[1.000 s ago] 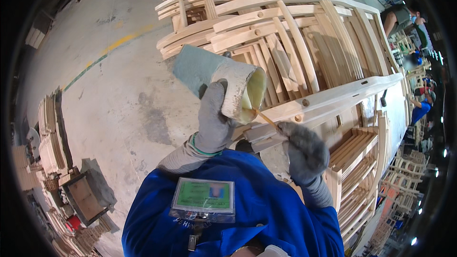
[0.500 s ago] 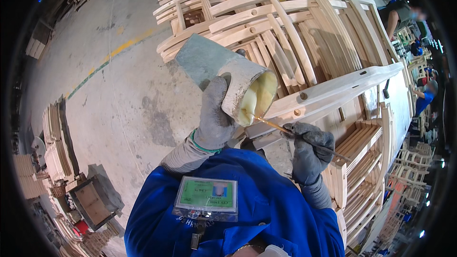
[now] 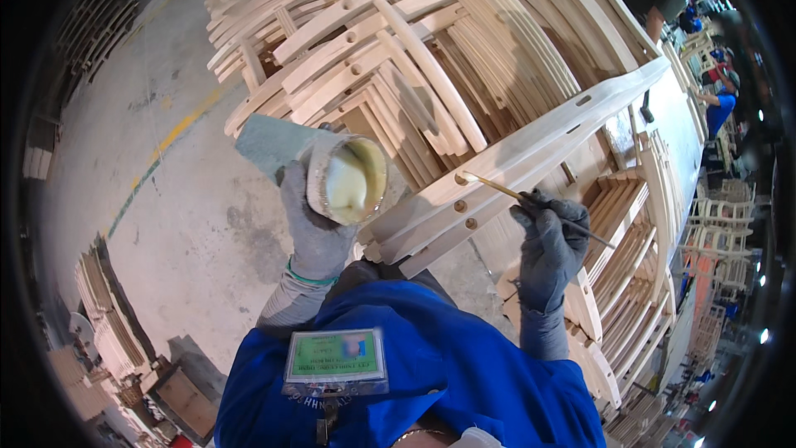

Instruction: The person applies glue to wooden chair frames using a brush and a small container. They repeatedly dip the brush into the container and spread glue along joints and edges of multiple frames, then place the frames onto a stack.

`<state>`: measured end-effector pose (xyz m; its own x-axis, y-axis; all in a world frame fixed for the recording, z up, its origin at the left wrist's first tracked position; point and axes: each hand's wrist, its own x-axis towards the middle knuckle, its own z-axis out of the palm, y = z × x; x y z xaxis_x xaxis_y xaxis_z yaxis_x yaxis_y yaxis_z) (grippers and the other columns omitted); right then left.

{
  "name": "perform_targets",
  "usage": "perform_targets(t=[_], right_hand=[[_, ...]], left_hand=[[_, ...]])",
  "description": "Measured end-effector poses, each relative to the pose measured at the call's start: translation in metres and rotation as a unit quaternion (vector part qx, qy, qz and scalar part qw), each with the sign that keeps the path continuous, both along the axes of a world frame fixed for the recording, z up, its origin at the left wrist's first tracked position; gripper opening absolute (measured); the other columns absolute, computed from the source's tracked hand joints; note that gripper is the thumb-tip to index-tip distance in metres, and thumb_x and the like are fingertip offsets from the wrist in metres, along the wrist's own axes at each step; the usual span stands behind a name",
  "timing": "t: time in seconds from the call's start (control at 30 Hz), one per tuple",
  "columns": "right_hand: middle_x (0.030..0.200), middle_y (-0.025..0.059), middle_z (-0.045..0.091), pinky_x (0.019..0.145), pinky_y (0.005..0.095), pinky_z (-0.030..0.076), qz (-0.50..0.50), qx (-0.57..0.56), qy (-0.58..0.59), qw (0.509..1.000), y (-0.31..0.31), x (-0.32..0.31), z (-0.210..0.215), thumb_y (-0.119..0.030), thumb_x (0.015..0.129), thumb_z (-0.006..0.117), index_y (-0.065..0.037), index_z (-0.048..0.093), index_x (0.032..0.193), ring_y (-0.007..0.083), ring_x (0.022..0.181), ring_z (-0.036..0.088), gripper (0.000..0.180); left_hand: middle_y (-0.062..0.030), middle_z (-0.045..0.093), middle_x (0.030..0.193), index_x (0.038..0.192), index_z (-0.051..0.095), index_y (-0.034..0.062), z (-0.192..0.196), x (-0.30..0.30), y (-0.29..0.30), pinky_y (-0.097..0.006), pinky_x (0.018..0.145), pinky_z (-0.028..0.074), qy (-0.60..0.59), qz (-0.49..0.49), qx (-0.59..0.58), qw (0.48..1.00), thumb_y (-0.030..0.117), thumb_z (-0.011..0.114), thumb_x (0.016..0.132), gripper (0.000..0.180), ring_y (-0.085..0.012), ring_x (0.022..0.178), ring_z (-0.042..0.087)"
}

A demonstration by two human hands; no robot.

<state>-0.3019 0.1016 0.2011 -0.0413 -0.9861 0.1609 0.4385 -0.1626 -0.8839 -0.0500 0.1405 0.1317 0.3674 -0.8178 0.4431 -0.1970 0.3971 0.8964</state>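
Observation:
My left hand [image 3: 313, 236], in a grey glove, is wrapped round a whitish, crusted cup [image 3: 318, 182]. Its mouth tilts toward me and shows a pale yellow, glue-like liquid [image 3: 345, 189]. A grey-green flat piece [image 3: 269, 148] sticks out behind the cup; how it joins is hidden. In my gloved right hand [image 3: 551, 236] a thin stick [image 3: 499, 189] is pinched, its tip pale and wet. That tip is at a round hole in the end of a long wooden rail [image 3: 543, 133]; whether it is inside or just above, I cannot tell.
Pale slatted wooden frames [image 3: 464, 50] lie stacked beyond the rail. More slatted parts [image 3: 626, 232] stand at the right. Several people, one in a blue shirt [image 3: 720, 112], are at the far right. Wood stacks [image 3: 112, 315] and a box [image 3: 184, 398] rest on the floor at left.
The stick has come out of the cup and its tip is now at the rail's hole. My left hand has drawn the cup away to the left and turned its mouth more upward.

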Motion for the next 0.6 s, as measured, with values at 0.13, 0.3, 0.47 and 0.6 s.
perform_targets(t=[0.13,0.3,0.47,0.6], right_hand=[[0.101,0.0208,0.060,0.077,0.0379,0.055,-0.033,-0.008,0.134,0.990,-0.013,-0.010,0.002,0.003,0.086,0.054,0.003,0.050,0.098,0.0254,0.092,0.062,0.013],[0.094,0.0168,0.062,0.074,0.0341,0.054,-0.105,-0.016,0.269,0.957,-0.004,0.020,-0.001,0.003,0.085,0.055,0.003,0.052,0.096,0.0209,0.081,0.064,0.011],[0.089,0.0146,0.063,0.071,0.0276,0.051,-0.178,0.016,0.308,0.935,0.001,0.053,-0.007,0.002,0.084,0.060,0.004,0.053,0.095,0.0173,0.077,0.062,0.014],[0.087,0.0136,0.063,0.070,0.0253,0.050,-0.258,0.004,0.335,0.906,0.003,0.070,-0.023,0.002,0.085,0.060,0.004,0.054,0.095,0.0148,0.075,0.062,0.012]], left_hand=[[-0.0140,0.041,0.130,0.133,0.026,0.0056,0.005,0.009,-0.018,-0.040,0.102,0.037,-0.004,-0.030,0.055,0.998,0.007,0.078,0.066,0.084,-0.0259,0.122,0.042],[-0.0155,0.042,0.130,0.130,0.029,0.0054,-0.001,0.023,-0.049,-0.041,0.103,0.036,0.152,-0.073,0.074,0.983,0.008,0.079,0.065,0.082,-0.0271,0.122,0.042],[-0.0184,0.039,0.133,0.128,0.034,0.0074,-0.016,0.068,-0.076,-0.042,0.104,0.036,0.108,-0.170,0.005,0.979,0.004,0.078,0.064,0.078,-0.0289,0.124,0.041],[-0.0150,0.042,0.130,0.128,0.034,0.0064,-0.007,0.102,-0.089,-0.040,0.101,0.041,0.269,-0.238,0.071,0.931,0.002,0.077,0.064,0.077,-0.0262,0.121,0.044]])
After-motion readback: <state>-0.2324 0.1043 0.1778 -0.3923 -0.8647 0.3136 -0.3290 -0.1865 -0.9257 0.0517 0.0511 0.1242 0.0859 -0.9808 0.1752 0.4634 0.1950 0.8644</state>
